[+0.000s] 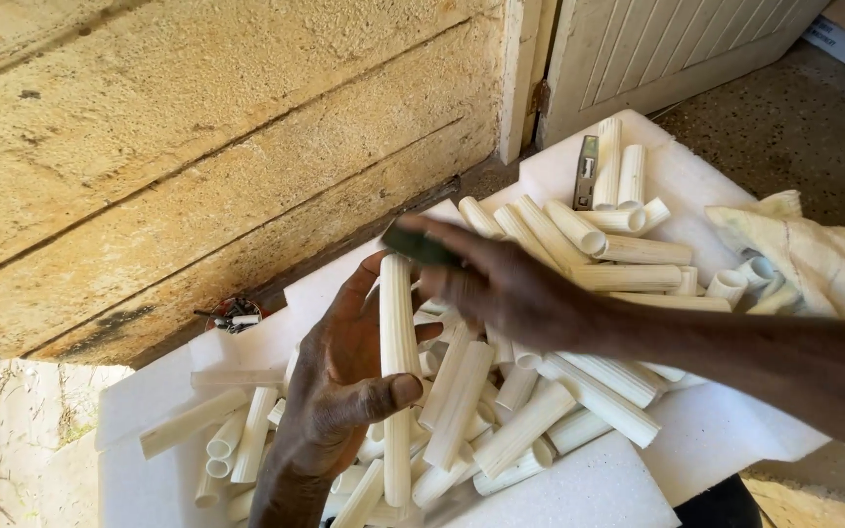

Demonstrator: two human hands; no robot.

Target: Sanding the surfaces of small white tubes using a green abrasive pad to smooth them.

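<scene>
Left hand: the left hand (339,376) is raised palm-up over the heap, fingers loosely curled and thumb pressed across a fluted cream tube (398,376), which it holds upright.
Held tube: stands roughly vertical in the left palm, its top end just below the right hand's fingertips, its lower end among the loose pieces.
Right hand: the right hand (501,284) reaches in from the right, fingers closed around a small dark green pad (418,244) (blurred, so its exact kind cannot be told) held at the top end of the tube.
Heap: many more ribbed cream tubes (540,391) of differing lengths lie jumbled on the white foam board (628,479).
Far end: a narrow dark tool (586,173) lies beside two tubes near the board's far corner.
Right edge: a crumpled pale cloth (814,259) rests at the board's side, touching several tubes.
Surroundings: a rough yellowish wall (198,147) runs behind the board.
</scene>
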